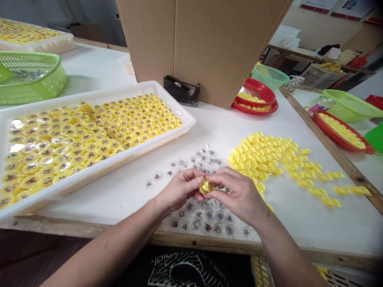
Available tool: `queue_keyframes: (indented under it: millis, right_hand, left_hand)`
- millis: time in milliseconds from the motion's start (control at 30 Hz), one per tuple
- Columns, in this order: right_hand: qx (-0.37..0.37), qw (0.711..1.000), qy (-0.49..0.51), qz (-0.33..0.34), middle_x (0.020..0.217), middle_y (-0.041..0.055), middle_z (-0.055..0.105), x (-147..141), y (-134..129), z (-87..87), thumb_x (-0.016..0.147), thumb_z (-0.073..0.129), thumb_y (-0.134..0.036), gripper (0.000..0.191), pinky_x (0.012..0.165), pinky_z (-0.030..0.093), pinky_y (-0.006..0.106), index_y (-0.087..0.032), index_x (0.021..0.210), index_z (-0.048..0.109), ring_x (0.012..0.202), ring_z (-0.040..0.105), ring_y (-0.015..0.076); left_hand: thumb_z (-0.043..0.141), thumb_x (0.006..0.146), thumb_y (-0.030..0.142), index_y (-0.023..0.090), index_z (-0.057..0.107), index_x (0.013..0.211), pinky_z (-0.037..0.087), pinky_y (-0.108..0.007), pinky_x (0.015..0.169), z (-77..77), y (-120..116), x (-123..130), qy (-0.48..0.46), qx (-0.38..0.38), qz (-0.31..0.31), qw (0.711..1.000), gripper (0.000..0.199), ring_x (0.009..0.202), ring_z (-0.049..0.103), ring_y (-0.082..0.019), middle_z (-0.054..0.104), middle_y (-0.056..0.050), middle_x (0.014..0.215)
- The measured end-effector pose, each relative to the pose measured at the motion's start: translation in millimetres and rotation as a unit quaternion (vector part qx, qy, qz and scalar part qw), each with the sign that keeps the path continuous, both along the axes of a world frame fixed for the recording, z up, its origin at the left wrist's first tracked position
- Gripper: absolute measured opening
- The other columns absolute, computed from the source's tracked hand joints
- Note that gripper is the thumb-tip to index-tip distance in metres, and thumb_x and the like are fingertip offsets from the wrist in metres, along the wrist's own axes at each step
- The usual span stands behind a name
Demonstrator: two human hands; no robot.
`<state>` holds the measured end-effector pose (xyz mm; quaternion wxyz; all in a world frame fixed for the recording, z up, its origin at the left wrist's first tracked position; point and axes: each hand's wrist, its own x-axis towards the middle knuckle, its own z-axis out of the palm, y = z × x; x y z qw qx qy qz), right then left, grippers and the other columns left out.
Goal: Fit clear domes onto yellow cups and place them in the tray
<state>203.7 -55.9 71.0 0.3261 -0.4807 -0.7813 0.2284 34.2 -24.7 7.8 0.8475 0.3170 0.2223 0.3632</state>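
Note:
Between my two hands is a small yellow cap-like piece [205, 186] with a dark print showing on its right side. My left hand [184, 185] pinches it from the left, thumb on top. From the right, the fingers and thumb of my right hand [231, 189] close on its printed side. Clear round discs with dark prints [208, 227] lie spread on the table beneath and around both hands. Right of my right hand is a pile of plain yellow pieces [257, 155], thinning out toward the right.
On the left a white tray [179, 133] holds rows of printed yellow pieces. Behind it stand a black tape dispenser [182, 91] and a tall cardboard box [203, 48]. Red plates [271, 107] sit at the back right, a green basket [44, 85] at far left. A wooden strip edges the table.

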Motion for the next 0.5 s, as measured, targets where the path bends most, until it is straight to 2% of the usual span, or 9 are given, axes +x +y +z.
queue_keyframes:
  millis: [200,267,367,433,500]
  right_hand:
    - [0.061,0.997,-0.032,-0.043,0.081,0.0027,0.059,-8.5,-3.6,-13.2,0.076,0.065,-0.014,0.019,0.062,0.051,0.03,-0.022,0.093,0.065,0.071,0.06,0.0154]
    - [0.081,0.993,-0.045,-0.069,0.082,0.0039,0.059,-12.0,-5.3,-15.8,0.078,0.064,-0.014,0.015,0.062,0.051,0.03,-0.021,0.091,0.063,0.072,0.06,0.0163]
    - [0.1,0.989,-0.05,-0.099,0.083,0.0047,0.059,-14.6,-7.7,-17.8,0.08,0.061,-0.015,0.012,0.064,0.051,0.03,-0.021,0.091,0.061,0.075,0.06,0.017]
    - [0.091,0.989,-0.025,-0.111,0.084,0.0038,0.059,-13.0,-8.6,-19.2,0.078,0.064,-0.017,0.015,0.064,0.051,0.03,-0.021,0.092,0.06,0.074,0.059,0.0164]
    - [0.054,0.989,0.029,-0.135,0.087,0.0033,0.058,-9.4,-8.8,-21.4,0.074,0.07,-0.022,0.023,0.064,0.051,0.029,-0.021,0.095,0.06,0.074,0.058,0.0157]
  left_hand:
    - [0.07,0.076,0.04,0.013,0.068,0.098,0.048,-0.021,0.054,-0.1,3.7,-2.8,0.042,0.018,0.0,0.999,0.035,0.062,0.059,-0.011,0.065,-0.005,0.078]
    - [0.068,0.078,0.041,0.015,0.068,0.104,0.049,-0.023,0.062,2.8,3.3,-3.0,0.06,0.048,0.006,0.997,0.037,0.067,0.058,-0.011,0.066,-0.006,0.083]
    - [0.075,0.072,0.031,0.017,0.065,0.111,0.048,-0.027,0.078,9.0,1.1,-3.2,0.093,0.104,0.019,0.99,0.042,0.084,0.06,-0.014,0.066,-0.006,0.097]
    - [0.075,0.072,0.026,0.017,0.063,0.112,0.048,-0.029,0.08,12.2,0.3,-3.8,0.111,0.118,0.027,0.986,0.042,0.088,0.06,-0.016,0.066,-0.006,0.099]
    - [0.071,0.076,0.028,0.015,0.062,0.108,0.049,-0.028,0.075,13.4,0.8,-4.8,0.123,0.124,0.04,0.984,0.036,0.083,0.06,-0.015,0.066,-0.006,0.092]
